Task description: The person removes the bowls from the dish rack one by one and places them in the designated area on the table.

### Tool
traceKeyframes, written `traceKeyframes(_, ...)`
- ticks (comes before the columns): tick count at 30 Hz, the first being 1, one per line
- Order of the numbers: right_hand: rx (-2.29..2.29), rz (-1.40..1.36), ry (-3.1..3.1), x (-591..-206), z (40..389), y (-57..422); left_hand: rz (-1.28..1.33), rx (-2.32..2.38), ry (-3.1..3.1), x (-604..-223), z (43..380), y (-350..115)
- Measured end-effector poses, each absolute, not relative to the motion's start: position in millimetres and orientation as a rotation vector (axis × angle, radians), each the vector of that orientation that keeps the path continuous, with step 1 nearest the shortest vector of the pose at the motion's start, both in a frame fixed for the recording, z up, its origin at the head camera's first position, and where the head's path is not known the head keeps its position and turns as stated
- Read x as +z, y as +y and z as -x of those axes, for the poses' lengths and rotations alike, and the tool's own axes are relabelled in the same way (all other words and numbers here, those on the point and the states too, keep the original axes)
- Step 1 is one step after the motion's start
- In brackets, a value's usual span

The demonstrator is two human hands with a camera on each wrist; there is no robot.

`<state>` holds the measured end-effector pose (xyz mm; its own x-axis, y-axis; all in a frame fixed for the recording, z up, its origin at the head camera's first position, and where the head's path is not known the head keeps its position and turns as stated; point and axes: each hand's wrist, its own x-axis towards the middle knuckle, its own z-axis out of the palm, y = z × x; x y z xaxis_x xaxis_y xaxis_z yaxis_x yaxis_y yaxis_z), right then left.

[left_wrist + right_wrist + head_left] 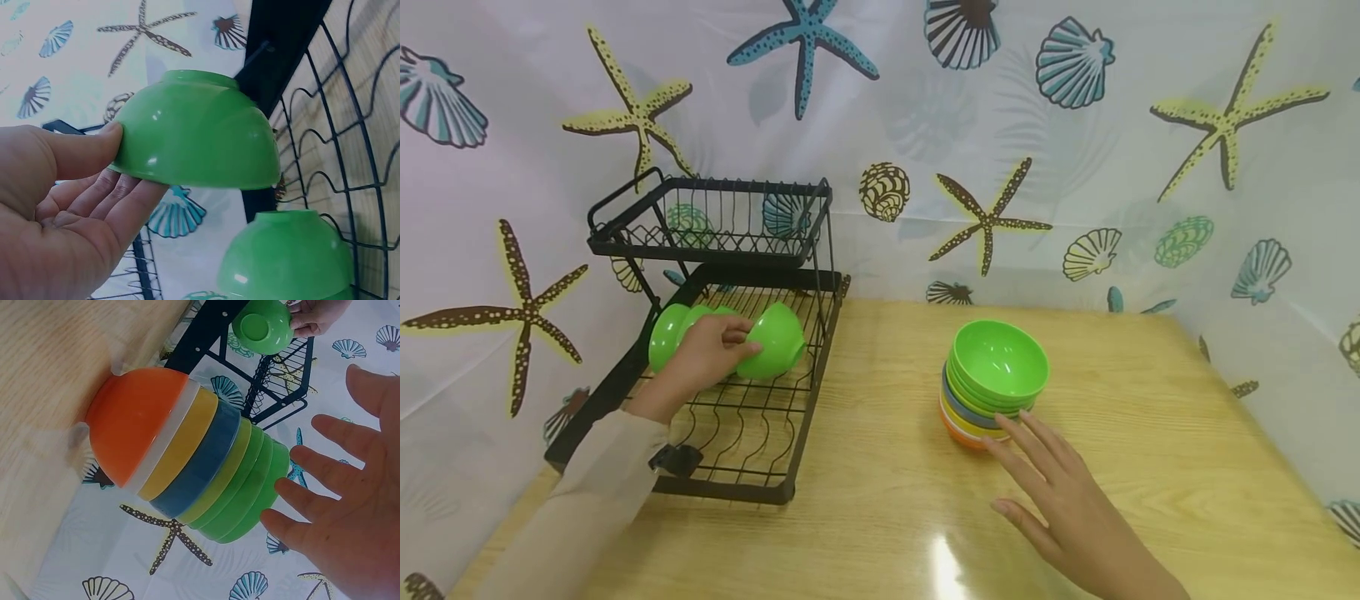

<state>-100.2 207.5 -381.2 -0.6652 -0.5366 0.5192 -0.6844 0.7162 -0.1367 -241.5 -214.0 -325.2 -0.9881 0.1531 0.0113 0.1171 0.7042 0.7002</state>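
Left hand (709,348) pinching green bowl (777,340) by rim, at lower tier of black dish rack (737,491); right hand (1060,496) splayed, holding nothing, beside nested bowls (992,379) on desk (880,500). Bowl likely light, stiff, slick; rim best hold.

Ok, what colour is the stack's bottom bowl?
Orange; the bottom bowl shows best in the right wrist view.

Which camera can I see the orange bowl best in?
The right wrist view: the orange bowl shows big there, its rounded side in plain sight at one end of the stack. The head view shows only a thin orange strip at the stack's bottom. The left wrist view doesn't show it.
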Motion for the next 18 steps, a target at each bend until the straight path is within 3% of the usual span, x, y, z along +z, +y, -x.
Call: traceKeyframes(18,0.457,-0.964,-2.457,-380,102,202,-0.495,1.18,2.908,-310,198,-191)
